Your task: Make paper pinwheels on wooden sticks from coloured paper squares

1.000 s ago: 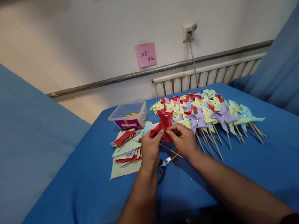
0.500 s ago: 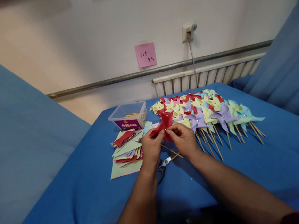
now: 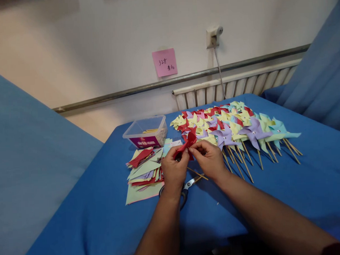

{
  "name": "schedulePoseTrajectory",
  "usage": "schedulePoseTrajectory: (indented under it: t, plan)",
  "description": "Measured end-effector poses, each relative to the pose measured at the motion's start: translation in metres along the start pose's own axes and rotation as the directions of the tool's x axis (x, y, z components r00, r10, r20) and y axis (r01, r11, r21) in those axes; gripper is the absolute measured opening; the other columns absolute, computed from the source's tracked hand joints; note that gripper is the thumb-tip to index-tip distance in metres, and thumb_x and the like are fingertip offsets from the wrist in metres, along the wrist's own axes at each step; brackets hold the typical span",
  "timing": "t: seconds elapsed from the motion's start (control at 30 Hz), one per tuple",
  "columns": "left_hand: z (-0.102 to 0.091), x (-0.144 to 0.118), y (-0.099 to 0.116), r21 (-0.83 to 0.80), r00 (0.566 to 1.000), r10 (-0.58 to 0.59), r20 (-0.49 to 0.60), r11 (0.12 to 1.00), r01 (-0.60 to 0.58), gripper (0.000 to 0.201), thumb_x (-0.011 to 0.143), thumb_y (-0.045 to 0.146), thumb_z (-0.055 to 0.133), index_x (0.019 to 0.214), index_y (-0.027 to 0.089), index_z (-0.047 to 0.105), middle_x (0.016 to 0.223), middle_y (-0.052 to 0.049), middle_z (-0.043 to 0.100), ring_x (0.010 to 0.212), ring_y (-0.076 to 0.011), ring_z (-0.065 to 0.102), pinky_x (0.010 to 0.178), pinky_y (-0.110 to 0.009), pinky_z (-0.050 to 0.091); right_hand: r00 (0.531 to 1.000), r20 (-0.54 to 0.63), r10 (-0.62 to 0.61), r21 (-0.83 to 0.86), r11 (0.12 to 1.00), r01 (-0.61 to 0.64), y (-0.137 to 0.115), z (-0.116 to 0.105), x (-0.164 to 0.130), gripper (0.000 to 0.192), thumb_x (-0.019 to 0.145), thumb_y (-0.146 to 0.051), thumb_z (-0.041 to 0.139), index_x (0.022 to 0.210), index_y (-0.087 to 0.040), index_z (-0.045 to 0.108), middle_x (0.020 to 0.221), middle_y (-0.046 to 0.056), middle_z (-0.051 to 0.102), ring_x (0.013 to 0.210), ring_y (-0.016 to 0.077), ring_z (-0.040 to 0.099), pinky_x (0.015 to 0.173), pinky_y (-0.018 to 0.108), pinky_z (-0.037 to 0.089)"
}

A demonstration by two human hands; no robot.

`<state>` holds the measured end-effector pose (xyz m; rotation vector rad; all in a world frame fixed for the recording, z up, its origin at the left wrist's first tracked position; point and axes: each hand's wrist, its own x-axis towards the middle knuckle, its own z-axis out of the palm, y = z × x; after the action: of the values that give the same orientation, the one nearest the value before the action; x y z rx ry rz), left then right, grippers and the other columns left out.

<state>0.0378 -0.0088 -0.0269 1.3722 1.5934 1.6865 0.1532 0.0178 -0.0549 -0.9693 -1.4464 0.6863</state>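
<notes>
Far left, a stack of cut paper squares (image 3: 143, 169) in red, green, yellow and purple was spread flat on the blue table cover (image 3: 111, 215), with a clear plastic box (image 3: 146, 132) set just behind it, purple label facing forward. Next along, the left hand (image 3: 173, 171) was seen raised above the cover, fingers curled narrow and pinched on the lower left edge of a red paper pinwheel (image 3: 187, 143). The pinwheel itself was held up between both hands, just in front of the finished pile, its folded blades bunched toward the middle. Beneath the hands, a pair of scissors (image 3: 186, 188) was partly hidden by the left wrist, blades pointing right, and a thin wooden stick (image 3: 198, 173) was laid slantwise beside them. On to the right hand (image 3: 210, 159): fingers drawn close together, tips pressed at the red pinwheel's centre; whether a pin was gripped there could not be told. Further right, a broad heap of finished pinwheels (image 3: 237, 127) in yellow, red, purple and pale blue was fanned out over the cover, sticks pointing toward the near edge. On the wall behind, a pink note (image 3: 164, 62) was stuck.
</notes>
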Motion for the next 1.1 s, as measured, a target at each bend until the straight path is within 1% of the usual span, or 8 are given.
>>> schedulePoseTrajectory:
  t: [0.17,0.27,0.37,0.5,0.6,0.73,0.87,1.1]
  plan:
    - [-0.001,0.0,-0.002,0.063,0.999,0.035,0.02,0.997,-0.036,0.012,0.069,0.024,0.072,0.079,0.02,0.075,0.067,0.0,0.068,0.06,-0.0142,0.057,0.061,-0.024,0.043,0.993,-0.07,-0.097,-0.066,0.994,0.092,-0.005,-0.004,0.003,0.004,0.078,-0.025,0.066,0.082,-0.023,0.066,0.112,0.007,0.061,0.108,0.0226,0.058,0.094,0.039,0.047]
    - [-0.001,0.0,-0.005,0.032,0.999,0.036,0.039,0.999,-0.038,0.014,0.07,0.025,0.072,0.081,0.019,0.075,0.07,-0.001,0.069,0.062,-0.0145,0.058,0.062,-0.023,0.044,0.996,-0.085,-0.037,0.03,0.999,0.039,-0.002,-0.003,0.004,0.031,0.076,-0.024,0.069,0.106,-0.025,0.062,0.129,0.009,0.054,0.121,0.0247,0.052,0.1,0.044,0.045]
    - [-0.001,0.0,-0.007,0.001,0.999,0.028,0.038,1.0,-0.028,0.014,0.07,0.026,0.072,0.081,0.019,0.075,0.07,-0.001,0.069,0.061,-0.0138,0.058,0.061,-0.023,0.044,0.996,-0.04,0.079,0.236,0.969,-0.068,0.002,0.002,0.004,0.063,0.072,-0.024,0.071,0.13,-0.026,0.047,0.136,0.011,0.051,0.115,0.0233,0.058,0.095,0.041,0.05]
    - [-0.001,0.001,-0.006,-0.03,0.999,0.009,0.05,1.0,-0.008,0.014,0.07,0.027,0.072,0.081,0.017,0.074,0.067,0.0,0.068,0.06,-0.0126,0.057,0.06,-0.022,0.043,0.981,0.033,0.191,0.472,0.862,-0.184,0.002,0.008,0.004,0.073,0.071,-0.026,0.074,0.135,-0.024,0.04,0.12,0.01,0.063,0.099,0.0208,0.067,0.088,0.037,0.054]
    - [-0.001,0.001,-0.002,-0.03,0.997,-0.003,0.072,1.0,0.005,0.016,0.071,0.028,0.072,0.082,0.016,0.073,0.066,0.001,0.067,0.06,-0.0123,0.057,0.06,-0.022,0.044,0.958,0.098,0.27,0.582,0.765,-0.276,-0.003,0.007,0.005,0.069,0.067,-0.027,0.078,0.128,-0.022,0.046,0.098,0.004,0.071,0.09,0.0193,0.069,0.084,0.035,0.055]
    - [-0.002,0.0,-0.001,-0.053,0.995,-0.016,0.094,0.998,0.021,0.017,0.072,0.028,0.072,0.083,0.015,0.072,0.067,0.001,0.066,0.061,-0.0118,0.057,0.061,-0.022,0.045,0.926,0.144,0.349,0.632,0.687,-0.358,-0.007,0.003,0.007,0.059,0.059,-0.029,0.083,0.113,-0.021,0.059,0.087,0.001,0.073,0.082,0.0185,0.069,0.08,0.034,0.055]
    - [-0.002,0.0,-0.004,-0.081,0.995,-0.032,0.095,0.996,0.04,0.019,0.073,0.03,0.072,0.086,0.016,0.072,0.067,0.001,0.066,0.062,-0.0117,0.057,0.061,-0.022,0.045,0.929,0.141,0.342,0.571,0.738,-0.359,-0.006,0.003,0.004,0.031,0.061,-0.034,0.082,0.084,-0.019,0.069,0.08,0.002,0.073,0.074,0.0183,0.067,0.072,0.033,0.055]
    - [0.0,-0.002,-0.006,-0.124,0.996,-0.06,0.069,0.99,0.068,0.02,0.072,0.031,0.074,0.084,0.016,0.07,0.066,0.001,0.066,0.061,-0.0111,0.057,0.06,-0.021,0.045,0.954,0.092,0.285,0.484,0.824,-0.293,-0.001,0.006,0.0,0.024,0.069,-0.037,0.077,0.083,-0.018,0.07,0.076,0.002,0.072,0.071,0.017,0.065,0.069,0.031,0.054]
